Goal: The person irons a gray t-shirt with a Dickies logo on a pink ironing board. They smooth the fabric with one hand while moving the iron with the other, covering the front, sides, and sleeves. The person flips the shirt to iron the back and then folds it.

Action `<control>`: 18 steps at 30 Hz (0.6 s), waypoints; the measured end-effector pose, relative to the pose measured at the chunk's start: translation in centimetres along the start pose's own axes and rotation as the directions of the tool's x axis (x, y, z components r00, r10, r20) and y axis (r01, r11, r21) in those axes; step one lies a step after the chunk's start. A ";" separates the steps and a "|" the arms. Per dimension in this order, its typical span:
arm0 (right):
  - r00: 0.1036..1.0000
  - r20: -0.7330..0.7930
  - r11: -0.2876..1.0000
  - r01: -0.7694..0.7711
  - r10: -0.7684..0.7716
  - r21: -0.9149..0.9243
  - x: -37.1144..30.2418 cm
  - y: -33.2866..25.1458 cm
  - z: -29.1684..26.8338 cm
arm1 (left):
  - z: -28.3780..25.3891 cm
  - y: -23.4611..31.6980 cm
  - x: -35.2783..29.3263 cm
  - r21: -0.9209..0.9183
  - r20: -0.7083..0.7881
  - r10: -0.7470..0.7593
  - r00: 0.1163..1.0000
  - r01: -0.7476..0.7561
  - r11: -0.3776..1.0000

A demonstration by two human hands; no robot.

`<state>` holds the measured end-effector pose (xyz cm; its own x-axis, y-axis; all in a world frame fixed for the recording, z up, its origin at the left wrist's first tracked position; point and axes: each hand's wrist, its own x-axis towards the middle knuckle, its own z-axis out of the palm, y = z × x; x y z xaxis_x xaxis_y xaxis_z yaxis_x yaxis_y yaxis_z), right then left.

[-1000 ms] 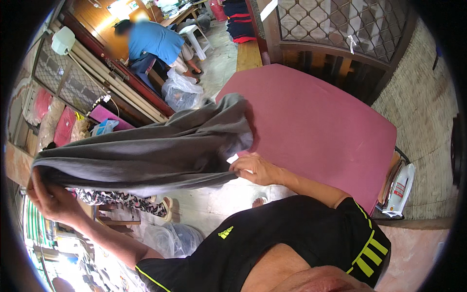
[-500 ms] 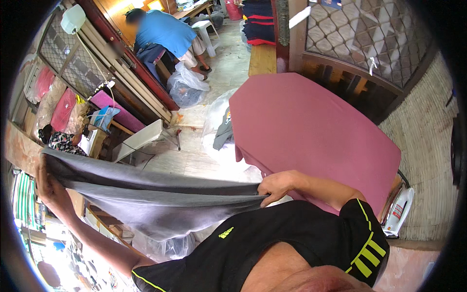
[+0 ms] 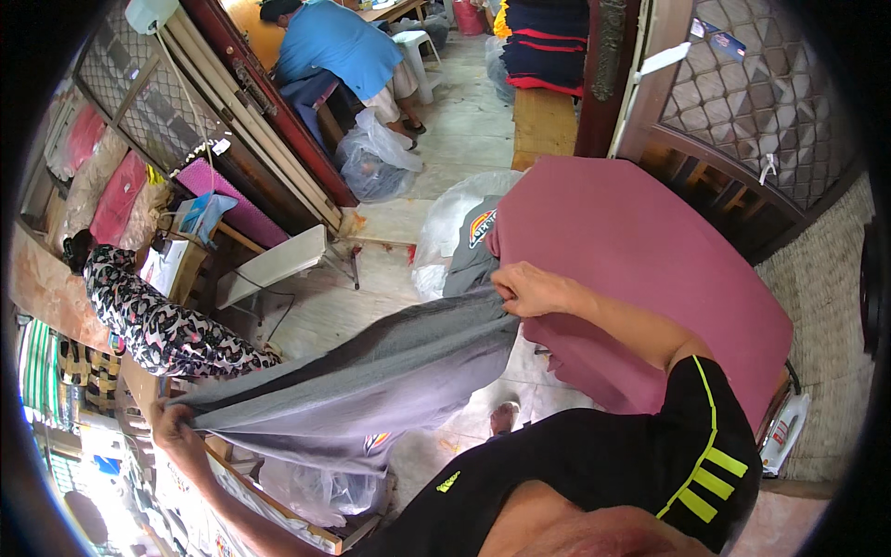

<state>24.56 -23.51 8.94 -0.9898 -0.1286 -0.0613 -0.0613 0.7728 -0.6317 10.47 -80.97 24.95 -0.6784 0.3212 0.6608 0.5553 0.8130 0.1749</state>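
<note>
A grey garment, with a small colourful print near its lower edge, hangs stretched and creased between my two hands. My left hand is closed on its near-left end. My right hand pinches the other end beside the mauve cloth-covered ironing table. The garment's middle sags in a fold, and its exact kind is hard to make out. Just beyond my right hand, another grey printed garment lies on a clear plastic bag, partly hidden by the ironing table's edge.
A white iron stands at the ironing table's right end. One person in blue bends over at the back; another in patterned clothes is at the left. A white board on legs and a stack of dark folded cloth stand beyond.
My left hand has moved right and nearer; my right hand has risen slightly. The garment has swung with them, showing its print. More of the person in patterned clothes is visible, and the view has shifted.
</note>
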 end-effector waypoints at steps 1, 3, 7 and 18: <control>0.995 -0.061 0.997 0.076 -0.078 -0.033 1.7 0.9 0.9 | 0.8 -1.6 -1.0 0.067 0.019 -0.001 1.000 0.000 0.998; 0.959 -0.169 0.971 0.209 -0.227 -0.117 4.6 2.6 2.3 | 2.6 -2.0 -2.3 0.100 0.128 -0.122 0.984 0.110 0.989; 0.998 0.003 0.960 0.064 -0.066 -0.274 11.9 5.2 2.9 | 6.3 -7.6 -4.1 0.088 0.256 -0.180 0.950 0.162 0.983; 0.238 -0.792 0.801 0.393 -0.563 -0.451 10.7 -11.6 -14.3 | -9.8 -16.2 -0.3 0.371 -0.305 0.047 0.951 0.073 0.926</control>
<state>12.85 -25.01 26.64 -0.3029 0.0266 0.9527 -0.4959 0.8493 -0.1813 6.36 -99.02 29.03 -0.4723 0.1954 0.8595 0.2862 0.9563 -0.0601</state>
